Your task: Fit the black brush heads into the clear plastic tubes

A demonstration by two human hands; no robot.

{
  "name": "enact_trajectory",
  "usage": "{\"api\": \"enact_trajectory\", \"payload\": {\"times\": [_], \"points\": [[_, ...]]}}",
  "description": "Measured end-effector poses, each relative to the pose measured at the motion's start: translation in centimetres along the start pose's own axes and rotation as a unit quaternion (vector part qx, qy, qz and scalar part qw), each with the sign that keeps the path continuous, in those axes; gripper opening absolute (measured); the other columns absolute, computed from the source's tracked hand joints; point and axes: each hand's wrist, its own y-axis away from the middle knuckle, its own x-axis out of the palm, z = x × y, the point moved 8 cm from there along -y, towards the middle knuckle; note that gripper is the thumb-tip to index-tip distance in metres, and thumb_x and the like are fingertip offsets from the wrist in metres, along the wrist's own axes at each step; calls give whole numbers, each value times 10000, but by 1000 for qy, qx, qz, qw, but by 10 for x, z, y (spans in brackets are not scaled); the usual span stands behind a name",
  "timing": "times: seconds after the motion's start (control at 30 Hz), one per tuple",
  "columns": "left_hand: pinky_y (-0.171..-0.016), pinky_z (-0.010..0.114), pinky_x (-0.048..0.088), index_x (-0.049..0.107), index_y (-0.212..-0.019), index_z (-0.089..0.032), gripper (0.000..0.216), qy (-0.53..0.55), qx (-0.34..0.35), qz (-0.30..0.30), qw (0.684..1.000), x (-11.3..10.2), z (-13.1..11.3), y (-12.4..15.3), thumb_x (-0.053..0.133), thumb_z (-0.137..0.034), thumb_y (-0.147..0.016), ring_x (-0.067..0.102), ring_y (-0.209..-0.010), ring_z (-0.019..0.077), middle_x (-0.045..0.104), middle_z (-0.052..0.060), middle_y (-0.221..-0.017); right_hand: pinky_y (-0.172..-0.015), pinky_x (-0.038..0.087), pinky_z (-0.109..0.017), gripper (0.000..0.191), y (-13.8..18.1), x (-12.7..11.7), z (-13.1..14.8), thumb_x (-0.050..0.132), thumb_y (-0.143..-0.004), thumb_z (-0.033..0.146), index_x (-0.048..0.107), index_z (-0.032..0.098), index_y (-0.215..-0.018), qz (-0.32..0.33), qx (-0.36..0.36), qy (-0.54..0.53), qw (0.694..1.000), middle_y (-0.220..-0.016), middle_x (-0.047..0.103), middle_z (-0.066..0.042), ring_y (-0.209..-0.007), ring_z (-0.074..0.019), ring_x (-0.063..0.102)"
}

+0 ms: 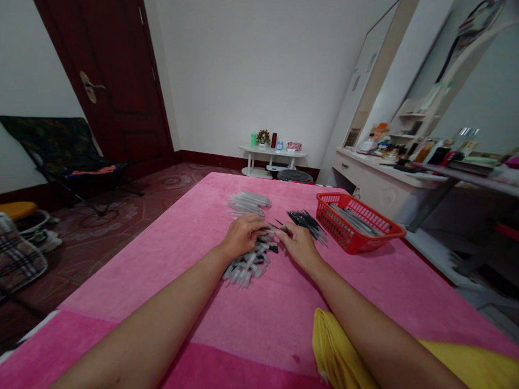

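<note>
Over a pink cloth, my left hand (245,234) and my right hand (300,247) are close together with curled fingers. A thin, dark-tipped stick (278,221), perhaps a pen refill, shows at my right fingertips. Whatever my left fingers pinch is mostly hidden. Below and between the hands is a heap of short clear plastic pieces (246,268), like pen caps, with a few black bits. Beyond my left hand lies a stack of clear tubes (248,201). A bunch of thin black-ended sticks (306,224) lies right of my right hand.
A red plastic basket (355,245) holding long grey sticks stands at the right of the pink-covered table (160,266). Yellow fabric (341,350) lies under my right forearm. Farther off are a white side table (273,152), a folding chair (66,150) and a dressing table (378,182).
</note>
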Motion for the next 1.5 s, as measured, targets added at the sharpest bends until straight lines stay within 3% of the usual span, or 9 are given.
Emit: {"api": "enact_trajectory", "payload": {"times": [0.13,0.3,0.4,0.53,0.63,0.73,0.93,1.23,1.5], "points": [[-730,291,451,681,-970,-184,212,-6,8,11,1000,1,-2,0,531,-146,-824,579,-831,173,649,68,-858,-433,333,-219,480,0,6,-6,340,-912,479,545,178,-599,32,34,-16,999,-465,559,-1,-388,-116,497],[-742,295,457,681,-966,-185,213,-3,4,7,1000,0,-2,0,548,-130,-809,584,-845,177,658,69,-872,-474,361,-215,390,1,6,-3,455,-863,492,575,181,-661,29,10,-11,999,-533,605,-1,-467,-129,546],[-754,307,467,687,-956,-197,209,13,-5,6,1000,1,0,0,557,-137,-804,599,-851,181,671,68,-874,-486,359,-216,433,1,6,-2,400,-889,490,571,184,-635,28,5,-2,1000,-515,590,-3,-479,-131,543],[-794,333,485,687,-902,-200,175,85,-91,-75,989,-9,20,0,580,-141,-777,628,-860,186,695,60,-889,-509,360,-224,445,-2,-7,-7,356,-909,466,588,180,-660,-24,15,14,999,-541,596,-8,-495,-131,536],[-778,327,508,633,-860,-172,132,184,-198,-185,945,-22,45,7,567,-131,-753,653,-825,183,696,52,-844,-549,365,-227,224,-3,-12,-12,526,-829,361,641,188,-747,-41,16,68,997,-655,645,-11,-590,-143,564],[-766,336,526,520,-886,-171,155,303,-265,-265,876,-27,63,15,570,-150,-740,673,-802,183,688,42,-833,-582,366,-235,112,-3,-5,-14,634,-737,281,684,212,-810,-5,2,110,994,-763,674,-13,-666,-154,576],[-770,379,549,433,-889,-172,313,457,-315,-311,771,-19,77,24,664,-263,-698,681,-810,178,673,46,-886,-654,394,-246,140,-1,14,0,629,-745,195,694,209,-868,60,-62,107,990,-859,673,-31,-754,-158,580],[-684,293,552,511,-947,-155,441,522,-356,-288,720,-4,80,27,757,-301,-612,685,-822,195,677,48,-870,-586,351,-239,109,1,17,-3,682,-668,167,657,194,-770,62,-35,155,985,-778,638,-21,-675,-147,549],[-697,304,568,530,-868,-136,407,557,-369,-294,684,-3,74,24,790,-250,-576,688,-792,188,678,36,-821,-618,404,-249,143,-4,1,-7,603,-703,210,650,164,-831,-31,-4,-1,1000,-770,665,-22,-652,-141,563]]}}
